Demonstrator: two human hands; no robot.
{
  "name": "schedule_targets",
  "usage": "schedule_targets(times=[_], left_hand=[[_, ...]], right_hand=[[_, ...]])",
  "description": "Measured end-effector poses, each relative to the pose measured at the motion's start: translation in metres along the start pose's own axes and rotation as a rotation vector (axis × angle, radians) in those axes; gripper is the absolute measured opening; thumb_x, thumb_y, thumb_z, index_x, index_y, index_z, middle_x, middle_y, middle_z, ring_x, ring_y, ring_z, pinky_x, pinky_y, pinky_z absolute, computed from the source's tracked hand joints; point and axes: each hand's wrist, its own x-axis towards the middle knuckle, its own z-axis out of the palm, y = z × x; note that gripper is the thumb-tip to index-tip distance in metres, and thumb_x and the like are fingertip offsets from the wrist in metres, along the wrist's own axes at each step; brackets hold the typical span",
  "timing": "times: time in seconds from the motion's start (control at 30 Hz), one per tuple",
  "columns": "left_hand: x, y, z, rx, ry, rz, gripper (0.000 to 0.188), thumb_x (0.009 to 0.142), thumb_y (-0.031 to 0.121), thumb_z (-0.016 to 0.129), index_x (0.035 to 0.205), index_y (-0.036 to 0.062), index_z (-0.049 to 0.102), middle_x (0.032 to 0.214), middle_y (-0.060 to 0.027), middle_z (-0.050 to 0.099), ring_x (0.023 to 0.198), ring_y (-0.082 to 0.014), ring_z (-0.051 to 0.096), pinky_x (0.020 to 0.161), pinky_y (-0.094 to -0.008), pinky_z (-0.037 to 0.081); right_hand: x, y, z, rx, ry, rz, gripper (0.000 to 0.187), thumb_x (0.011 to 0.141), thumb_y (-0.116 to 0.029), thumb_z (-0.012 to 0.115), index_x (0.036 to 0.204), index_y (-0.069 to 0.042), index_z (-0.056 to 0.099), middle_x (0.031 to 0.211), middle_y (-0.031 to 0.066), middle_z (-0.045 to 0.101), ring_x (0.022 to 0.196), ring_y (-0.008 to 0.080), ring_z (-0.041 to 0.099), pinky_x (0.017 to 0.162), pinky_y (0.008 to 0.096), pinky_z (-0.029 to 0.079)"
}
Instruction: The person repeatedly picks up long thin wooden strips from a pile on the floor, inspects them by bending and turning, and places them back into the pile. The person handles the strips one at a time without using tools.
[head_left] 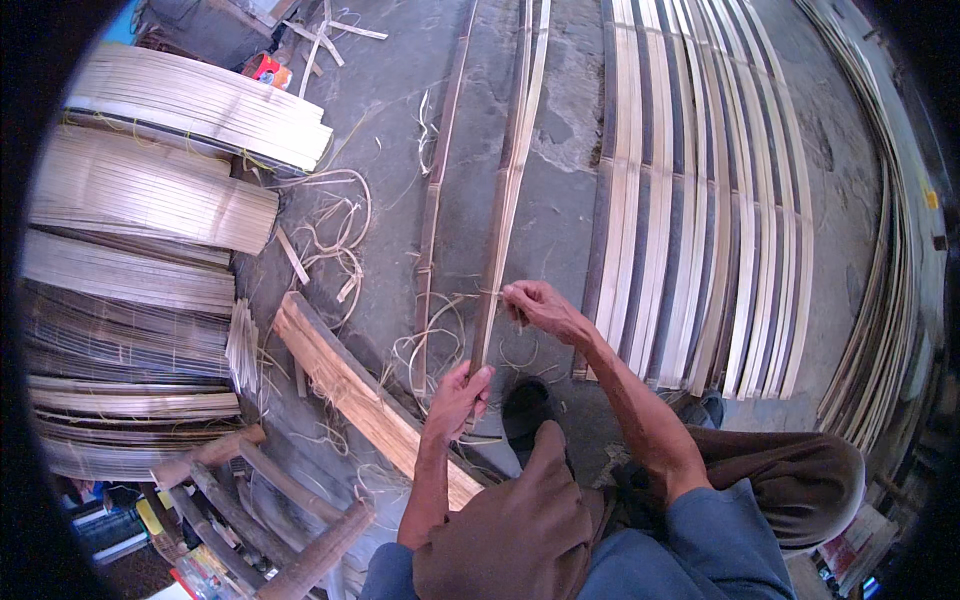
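Note:
My left hand is closed around the near end of a long, narrow bundle of bamboo strips, which runs away from me across the floor. To its right, my right hand has its fingers pinched together on a thin pale tie strip. The tie strip crosses the bundle at that point; whether it goes all the way round is hidden. A single darker bamboo strip lies parallel on the left. Loose curled fibres lie between that strip and the bundle.
Flat bamboo strips lie side by side at the right, with long thin strips beyond. Bundled slats are stacked at the left. A split log lies near my left forearm, beside a wooden frame. Curled strips litter the floor.

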Motion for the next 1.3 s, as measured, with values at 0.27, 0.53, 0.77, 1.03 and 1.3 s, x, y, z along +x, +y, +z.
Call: schedule_targets(times=[0.27, 0.53, 0.77, 1.03, 1.3], left_hand=[[0.01, -0.001, 0.014, 0.097, 0.073, 0.088, 0.023, 0.094, 0.027, 0.059, 0.083, 0.0075, 0.052, 0.062, 0.0027, 0.049, 0.048, -0.0053, 0.045, 0.041, -0.0213, 0.035], [0.018, 0.0, 0.019, 0.098, 0.119, 0.083, 0.02, 0.093, 0.025, 0.06, 0.085, 0.0079, 0.053, 0.063, 0.0015, 0.05, 0.048, -0.0054, 0.046, 0.042, -0.0207, 0.037], [0.026, -0.004, 0.024, 0.059, 0.13, 0.086, 0.017, 0.093, 0.023, 0.059, 0.089, 0.0063, 0.055, 0.064, 0.0002, 0.053, 0.05, -0.0065, 0.051, 0.043, -0.0216, 0.042], [0.038, -0.011, 0.028, 0.074, 0.098, 0.061, 0.018, 0.094, 0.023, 0.059, 0.09, 0.0057, 0.055, 0.067, -0.0002, 0.055, 0.053, -0.0074, 0.053, 0.046, -0.0225, 0.045], [0.033, -0.008, 0.036, 0.027, 0.092, 0.081, 0.019, 0.093, 0.024, 0.06, 0.087, 0.0071, 0.055, 0.065, 0.0003, 0.055, 0.051, -0.0067, 0.052, 0.045, -0.022, 0.043]], right_hand=[[0.018, -0.023, -0.025, -0.982, -0.007, -0.055, 0.031, 0.096, -0.028, 0.049, 0.091, 0.0, 0.06, 0.073, 0.0137, 0.06, 0.065, 0.0249, 0.056, 0.062, 0.0379, 0.045], [0.012, -0.012, -0.024, -1.142, -0.132, -0.127, 0.023, 0.091, -0.023, 0.054, 0.09, -0.001, 0.06, 0.076, 0.021, 0.063, 0.077, 0.0412, 0.062, 0.065, 0.045, 0.049], [-0.002, -0.059, -0.013, -0.827, -0.011, -0.094, 0.031, 0.093, -0.028, 0.052, 0.091, 0.001, 0.062, 0.077, 0.0197, 0.064, 0.078, 0.04, 0.062, 0.067, 0.0475, 0.048], [0.008, -0.045, -0.012, -0.917, 0.361, -0.346, 0.021, 0.093, -0.022, 0.053, 0.101, -0.004, 0.059, 0.093, 0.0197, 0.063, 0.087, 0.0395, 0.062, 0.074, 0.0474, 0.048], [0.01, -0.006, -0.009, -0.721, 0.386, -0.225, 0.016, 0.09, -0.017, 0.056, 0.094, -0.001, 0.055, 0.075, 0.0223, 0.061, 0.078, 0.0425, 0.062, 0.064, 0.0476, 0.048]])
